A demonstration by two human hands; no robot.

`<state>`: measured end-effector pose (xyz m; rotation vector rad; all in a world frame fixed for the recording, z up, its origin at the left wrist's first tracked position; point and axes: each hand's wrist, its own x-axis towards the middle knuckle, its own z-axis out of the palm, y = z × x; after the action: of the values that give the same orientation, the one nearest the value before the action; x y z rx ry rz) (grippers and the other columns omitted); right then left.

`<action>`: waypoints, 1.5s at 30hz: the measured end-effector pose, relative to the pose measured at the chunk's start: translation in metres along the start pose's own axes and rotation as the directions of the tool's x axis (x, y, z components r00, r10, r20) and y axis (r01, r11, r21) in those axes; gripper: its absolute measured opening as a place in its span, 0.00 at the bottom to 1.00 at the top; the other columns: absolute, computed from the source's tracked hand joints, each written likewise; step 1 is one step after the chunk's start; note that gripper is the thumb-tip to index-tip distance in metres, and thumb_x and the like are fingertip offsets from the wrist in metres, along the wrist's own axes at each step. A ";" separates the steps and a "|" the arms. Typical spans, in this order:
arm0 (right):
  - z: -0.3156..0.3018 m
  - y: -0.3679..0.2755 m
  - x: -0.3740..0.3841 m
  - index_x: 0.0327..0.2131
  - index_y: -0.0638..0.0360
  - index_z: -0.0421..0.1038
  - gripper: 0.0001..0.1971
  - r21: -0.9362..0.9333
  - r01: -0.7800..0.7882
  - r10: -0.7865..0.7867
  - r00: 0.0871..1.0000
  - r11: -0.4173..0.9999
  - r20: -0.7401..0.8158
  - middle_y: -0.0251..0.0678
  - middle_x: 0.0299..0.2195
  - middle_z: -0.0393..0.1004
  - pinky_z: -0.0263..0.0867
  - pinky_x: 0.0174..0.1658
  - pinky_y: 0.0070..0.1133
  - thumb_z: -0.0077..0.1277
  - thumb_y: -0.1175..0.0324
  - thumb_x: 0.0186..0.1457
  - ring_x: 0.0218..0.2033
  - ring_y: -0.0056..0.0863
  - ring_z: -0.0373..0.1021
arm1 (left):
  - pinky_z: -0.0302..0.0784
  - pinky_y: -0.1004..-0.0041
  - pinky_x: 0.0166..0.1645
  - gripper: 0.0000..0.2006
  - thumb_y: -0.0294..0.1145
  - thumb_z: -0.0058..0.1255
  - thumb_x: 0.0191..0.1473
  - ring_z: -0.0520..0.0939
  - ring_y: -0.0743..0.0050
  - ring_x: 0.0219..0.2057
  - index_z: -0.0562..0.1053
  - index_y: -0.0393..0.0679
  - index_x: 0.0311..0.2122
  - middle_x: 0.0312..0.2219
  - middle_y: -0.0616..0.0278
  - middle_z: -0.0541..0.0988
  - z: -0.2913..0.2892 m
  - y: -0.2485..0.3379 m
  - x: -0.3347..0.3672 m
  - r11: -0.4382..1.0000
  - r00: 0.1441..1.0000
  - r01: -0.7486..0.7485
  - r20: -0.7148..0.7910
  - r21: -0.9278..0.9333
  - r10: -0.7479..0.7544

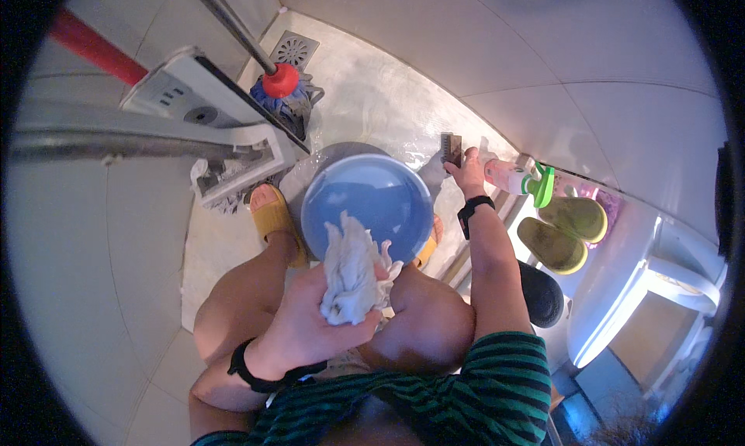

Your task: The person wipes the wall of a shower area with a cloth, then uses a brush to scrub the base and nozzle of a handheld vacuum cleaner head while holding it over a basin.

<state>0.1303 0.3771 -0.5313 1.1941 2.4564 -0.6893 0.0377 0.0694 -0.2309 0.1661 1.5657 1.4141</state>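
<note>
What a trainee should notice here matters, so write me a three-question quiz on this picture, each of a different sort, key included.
1. Which of the person's hands grips the white cloth?
2. True or false: the pink bottle has a red pump head.
3. Fill in the colour: the blue basin stands between the two ______ slippers on the person's feet.

Key
1. The left hand.
2. False; the pink bottle has a green pump head.
3. Yellow.

Square floor drain (295, 51), red-collared mop (280, 81) (head down), two olive slippers (552, 246)
</note>
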 end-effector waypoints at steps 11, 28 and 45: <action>0.008 -0.028 0.073 0.42 0.61 0.53 0.19 -0.200 -0.012 -0.029 0.979 0.980 -0.200 0.49 0.37 0.66 0.63 0.38 0.33 0.46 0.70 0.45 0.38 0.45 0.65 | 0.68 0.76 0.36 0.17 0.23 0.55 0.33 0.75 0.73 0.32 0.69 0.40 0.35 0.31 0.61 0.73 -0.035 0.014 0.013 0.998 0.998 -0.030 -0.053 0.055 0.033; 0.047 -0.193 0.119 0.51 0.61 0.50 0.23 -0.491 0.536 -0.666 0.735 0.687 -0.129 0.45 0.42 0.63 0.60 0.45 0.26 0.35 0.74 0.48 0.40 0.37 0.64 | 0.67 0.73 0.42 0.18 0.20 0.56 0.31 0.75 0.67 0.36 0.70 0.38 0.34 0.33 0.57 0.73 -0.055 0.021 0.019 0.995 0.987 0.086 -0.132 -0.057 -0.093; 0.039 -0.172 0.111 0.46 0.57 0.56 0.20 -0.304 0.514 -0.574 0.804 0.802 -0.156 0.42 0.35 0.67 0.64 0.37 0.28 0.38 0.75 0.45 0.36 0.39 0.66 | 0.68 0.75 0.40 0.20 0.19 0.56 0.32 0.74 0.70 0.36 0.68 0.39 0.36 0.33 0.59 0.72 -0.040 0.010 0.017 0.996 0.997 0.020 -0.071 -0.090 -0.026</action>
<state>-0.0704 0.3347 -0.5689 0.4763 3.0227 -0.3590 -0.0042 0.0562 -0.2382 0.0434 1.5546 1.4837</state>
